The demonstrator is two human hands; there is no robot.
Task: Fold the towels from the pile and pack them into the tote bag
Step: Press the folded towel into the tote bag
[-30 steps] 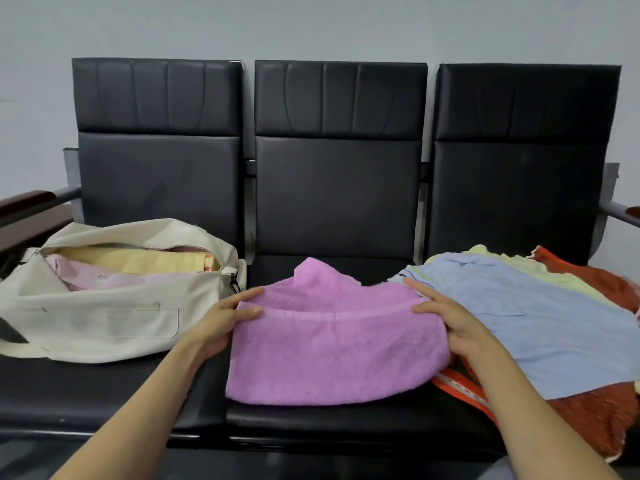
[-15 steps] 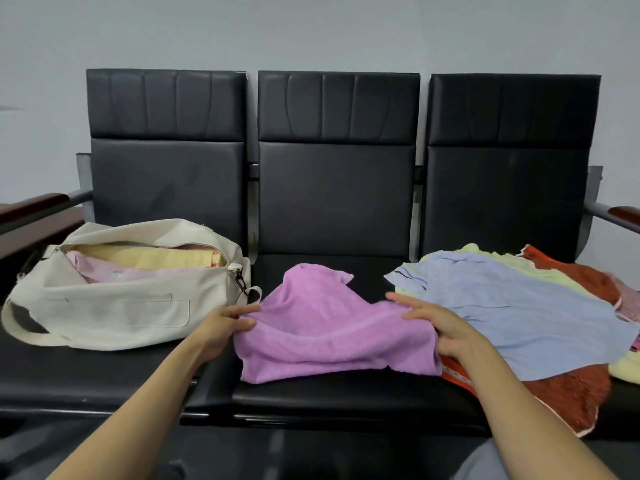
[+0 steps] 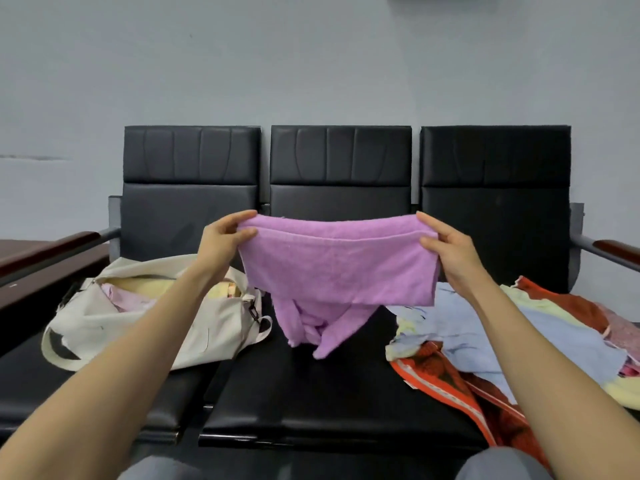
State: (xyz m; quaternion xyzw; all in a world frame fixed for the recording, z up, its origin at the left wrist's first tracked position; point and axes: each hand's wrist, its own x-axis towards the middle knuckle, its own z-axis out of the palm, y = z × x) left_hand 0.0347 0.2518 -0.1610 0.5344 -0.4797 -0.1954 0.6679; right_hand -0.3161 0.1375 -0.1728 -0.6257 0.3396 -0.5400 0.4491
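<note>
Purple towel (image 3: 339, 268) hangs above the middle seat (image 3: 329, 396), between tote bag (image 3: 207, 327) and pile (image 3: 540, 341); left hand (image 3: 221, 239) and right hand (image 3: 448, 245) each pinch a top corner; soft, light and limp, it will likely sag and bunch, so corners seem the best hold.

Soft cloth, sleek upholstery
Fuzzy matt purple terry towel (image 3: 336, 268); cream woven-canvas tote bag (image 3: 145, 327) — matt; black leather-look padded seats (image 3: 311, 403) — smooth, faintly glossy.

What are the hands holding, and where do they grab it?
Both hands, left hand and right hand, pinch the purple towel at its two top corners.
</note>
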